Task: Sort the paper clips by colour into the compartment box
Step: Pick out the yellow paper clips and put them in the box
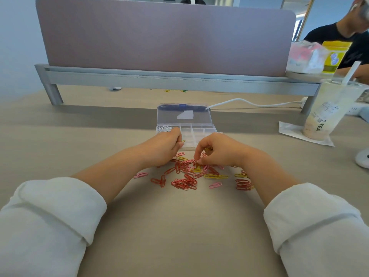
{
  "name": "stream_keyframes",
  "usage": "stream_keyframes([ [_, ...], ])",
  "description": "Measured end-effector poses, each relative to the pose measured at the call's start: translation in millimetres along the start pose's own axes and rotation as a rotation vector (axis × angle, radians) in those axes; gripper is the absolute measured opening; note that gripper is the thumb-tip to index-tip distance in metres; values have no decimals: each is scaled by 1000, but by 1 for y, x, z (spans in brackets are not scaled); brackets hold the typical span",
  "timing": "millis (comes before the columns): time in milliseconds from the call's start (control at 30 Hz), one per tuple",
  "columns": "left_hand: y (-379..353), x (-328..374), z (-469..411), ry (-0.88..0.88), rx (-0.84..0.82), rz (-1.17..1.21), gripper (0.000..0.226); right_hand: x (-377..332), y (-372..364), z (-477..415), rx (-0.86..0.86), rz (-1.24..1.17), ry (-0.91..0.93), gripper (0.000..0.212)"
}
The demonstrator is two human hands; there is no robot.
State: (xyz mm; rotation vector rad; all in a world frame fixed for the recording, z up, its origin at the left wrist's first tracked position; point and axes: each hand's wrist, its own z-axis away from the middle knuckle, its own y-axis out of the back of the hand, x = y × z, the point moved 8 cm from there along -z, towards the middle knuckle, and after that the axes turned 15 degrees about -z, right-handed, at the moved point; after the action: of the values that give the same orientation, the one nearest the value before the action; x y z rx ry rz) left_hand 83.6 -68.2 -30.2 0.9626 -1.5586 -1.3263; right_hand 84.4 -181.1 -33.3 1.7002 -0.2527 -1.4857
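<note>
A clear compartment box point(201, 129) lies open in the middle of the table, its lid tilted back. White paper clips point(164, 128) fill its far-left compartment. A loose pile of red, pink and yellow paper clips point(189, 174) is spread in front of the box. My left hand point(162, 147) rests at the pile's left edge, fingers curled around yellow clips, one poking out at the fingertips. My right hand point(216, 149) hovers over the pile's middle, thumb and forefinger pinching a red clip point(195, 163).
A pink desk divider point(159, 37) on a grey rail stands behind the box. A white cable point(249, 102) runs to the right. A tea cup with straw point(327, 110) stands on a napkin at right. Another person sits at far right.
</note>
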Motion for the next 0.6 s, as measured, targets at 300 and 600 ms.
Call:
stream_keyframes([
  [300, -4, -3, -3, 30, 7, 177, 27, 7, 5, -3, 36, 124, -43, 15],
  [600, -2, -5, -5, 20, 42, 99, 29, 4, -1, -2, -43, 34, 5, 11],
])
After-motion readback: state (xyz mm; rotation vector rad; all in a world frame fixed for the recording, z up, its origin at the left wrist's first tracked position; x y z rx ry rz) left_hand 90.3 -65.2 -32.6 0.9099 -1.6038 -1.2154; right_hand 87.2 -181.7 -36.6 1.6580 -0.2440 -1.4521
